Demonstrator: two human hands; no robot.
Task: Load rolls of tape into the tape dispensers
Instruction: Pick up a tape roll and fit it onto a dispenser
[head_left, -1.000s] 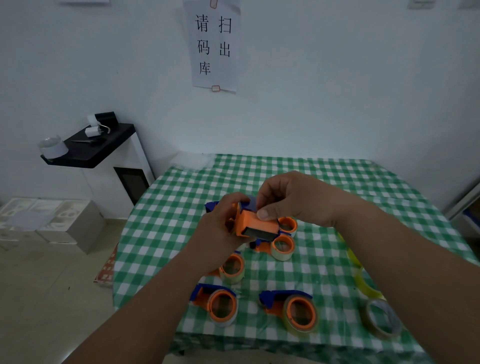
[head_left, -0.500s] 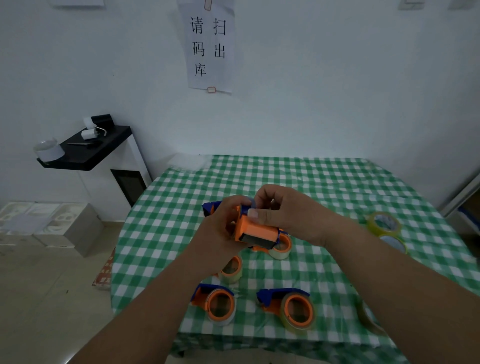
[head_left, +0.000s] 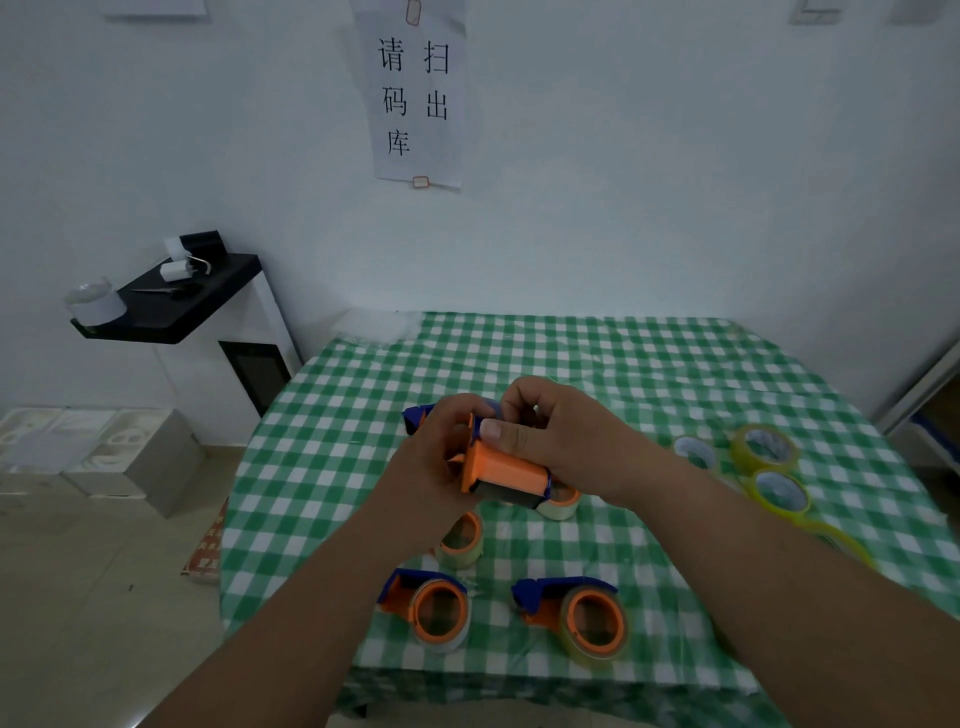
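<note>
Left hand (head_left: 439, 457) curled round orange dispenser (head_left: 501, 467), held above table (head_left: 623, 364) middle. Right hand (head_left: 550, 436) grips dispenser, thumb pressing top.

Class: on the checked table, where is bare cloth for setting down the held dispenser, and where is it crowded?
Bare: the far half of the green checked tablecloth and its left strip. Crowded: the near edge, with two loaded orange-and-blue dispensers, and the right side, with loose yellow tape rolls.

Orange dispenser (head_left: 506, 467); green-white checked tablecloth (head_left: 597, 364).
</note>
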